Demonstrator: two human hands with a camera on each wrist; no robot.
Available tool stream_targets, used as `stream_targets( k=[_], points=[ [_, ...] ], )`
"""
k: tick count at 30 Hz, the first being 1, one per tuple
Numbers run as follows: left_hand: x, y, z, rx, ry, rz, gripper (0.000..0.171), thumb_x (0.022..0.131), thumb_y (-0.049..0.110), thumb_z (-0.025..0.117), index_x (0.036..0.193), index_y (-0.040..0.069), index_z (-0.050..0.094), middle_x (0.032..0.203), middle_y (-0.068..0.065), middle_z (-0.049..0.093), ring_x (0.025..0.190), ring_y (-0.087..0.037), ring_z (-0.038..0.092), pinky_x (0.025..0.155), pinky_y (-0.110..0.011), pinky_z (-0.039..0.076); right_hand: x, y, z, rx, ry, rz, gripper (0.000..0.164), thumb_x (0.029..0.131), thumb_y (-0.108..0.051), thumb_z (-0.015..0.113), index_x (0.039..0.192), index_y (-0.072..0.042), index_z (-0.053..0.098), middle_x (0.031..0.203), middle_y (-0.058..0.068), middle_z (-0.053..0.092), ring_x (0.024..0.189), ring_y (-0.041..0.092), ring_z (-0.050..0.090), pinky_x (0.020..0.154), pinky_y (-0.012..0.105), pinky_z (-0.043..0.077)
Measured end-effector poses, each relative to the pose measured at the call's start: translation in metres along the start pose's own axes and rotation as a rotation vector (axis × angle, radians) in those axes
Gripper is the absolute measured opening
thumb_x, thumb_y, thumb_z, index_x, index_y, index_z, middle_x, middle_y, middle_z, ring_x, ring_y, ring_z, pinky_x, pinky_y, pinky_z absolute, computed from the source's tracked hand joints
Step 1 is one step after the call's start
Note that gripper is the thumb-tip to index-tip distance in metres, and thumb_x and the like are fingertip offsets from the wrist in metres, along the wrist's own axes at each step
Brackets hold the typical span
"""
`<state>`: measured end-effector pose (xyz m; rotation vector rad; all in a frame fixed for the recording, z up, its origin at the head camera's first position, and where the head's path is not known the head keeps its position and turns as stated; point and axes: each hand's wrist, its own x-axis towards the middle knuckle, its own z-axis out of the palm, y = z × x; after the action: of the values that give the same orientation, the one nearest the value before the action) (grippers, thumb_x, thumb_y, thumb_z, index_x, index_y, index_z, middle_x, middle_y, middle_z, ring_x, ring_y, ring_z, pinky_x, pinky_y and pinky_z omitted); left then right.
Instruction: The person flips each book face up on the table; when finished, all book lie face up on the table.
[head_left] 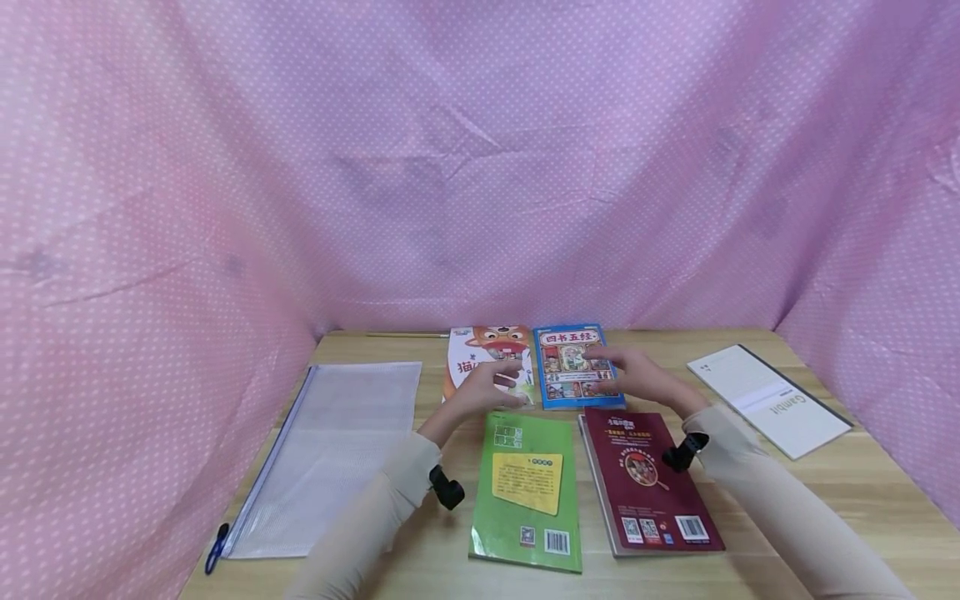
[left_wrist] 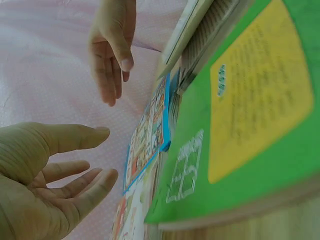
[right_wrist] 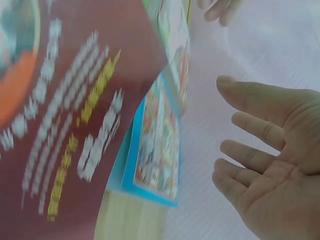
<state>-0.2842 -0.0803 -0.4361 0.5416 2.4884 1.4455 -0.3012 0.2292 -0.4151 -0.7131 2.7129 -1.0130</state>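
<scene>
My left hand (head_left: 487,390) hovers over the lower part of a white picture book (head_left: 467,354) with a cartoon animal on its cover. Its fingers and thumb are spread apart with nothing between them. Just right of that book lies a blue-bordered comic book (head_left: 573,398), and my right hand (head_left: 637,373) is above its right side, fingers relaxed and apart, holding nothing. Nearer to me are a green book (head_left: 525,525) with a yellow panel and a dark red book (head_left: 652,492), both back cover up. The left wrist view shows both empty hands (left_wrist: 75,185) beyond the green book.
A translucent zip pouch (head_left: 352,450) with a blue zipper edge lies at the left, a dark blue loop (head_left: 217,548) at its near corner. To the right is a white Gambit notebook (head_left: 765,400). A thin stick (head_left: 405,335) lies along the back edge, before the pink dotted curtain (head_left: 480,167).
</scene>
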Motion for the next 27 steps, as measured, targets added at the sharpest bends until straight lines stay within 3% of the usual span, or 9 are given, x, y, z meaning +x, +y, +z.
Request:
stream_targets(
  k=[4,11,17,23,27],
  points=[
    [-0.012,-0.004,-0.006,0.022,-0.021,-0.024,0.066,0.083,0.006,0.081,0.143,-0.001,0.055,0.135,-0.023,0.063,0.121,-0.035,0.064,0.101,-0.040,0.056,-0.008,-0.015,0.006,0.003,-0.037,-0.093,0.059,0.091,-0.015,0.076,0.145,-0.002,0.054,0.149,0.024,0.052,0.136,0.049,0.049,0.111,0.063,0.044],
    [-0.030,-0.019,-0.013,-0.023,-0.040,-0.050,0.068,0.079,0.000,0.081,0.141,-0.007,0.054,0.130,-0.025,0.064,0.116,-0.036,0.066,0.097,-0.036,0.059,-0.021,-0.027,0.023,0.016,-0.136,-0.168,0.057,0.090,-0.015,0.078,0.141,0.000,0.058,0.141,0.025,0.059,0.130,0.045,0.056,0.106,0.057,0.050],
    [-0.043,-0.031,-0.019,-0.039,-0.041,-0.071,0.067,0.077,-0.005,0.081,0.139,-0.009,0.055,0.121,-0.023,0.068,0.108,-0.034,0.070,0.093,-0.034,0.060,-0.027,-0.025,0.040,-0.107,-0.183,-0.238,0.054,0.086,-0.013,0.080,0.135,0.002,0.062,0.134,0.021,0.066,0.125,0.039,0.061,0.106,0.055,0.051],
    [-0.050,-0.038,-0.020,-0.052,-0.046,-0.078,0.069,0.075,-0.006,0.082,0.138,-0.010,0.055,0.119,-0.022,0.069,0.103,-0.030,0.071,0.092,-0.033,0.060,-0.031,-0.017,0.055,-0.186,-0.213,-0.230,0.057,0.085,-0.022,0.083,0.135,-0.002,0.064,0.125,0.009,0.070,0.112,0.024,0.064,0.101,0.046,0.054],
    [-0.054,-0.042,-0.019,-0.067,-0.064,-0.098,0.069,0.075,-0.005,0.083,0.138,-0.007,0.055,0.117,-0.020,0.068,0.101,-0.026,0.072,0.091,-0.032,0.061,-0.034,-0.017,0.063,-0.192,-0.225,-0.193,0.058,0.085,-0.022,0.083,0.136,-0.001,0.063,0.132,0.011,0.067,0.116,0.023,0.061,0.101,0.045,0.055]
  ],
)
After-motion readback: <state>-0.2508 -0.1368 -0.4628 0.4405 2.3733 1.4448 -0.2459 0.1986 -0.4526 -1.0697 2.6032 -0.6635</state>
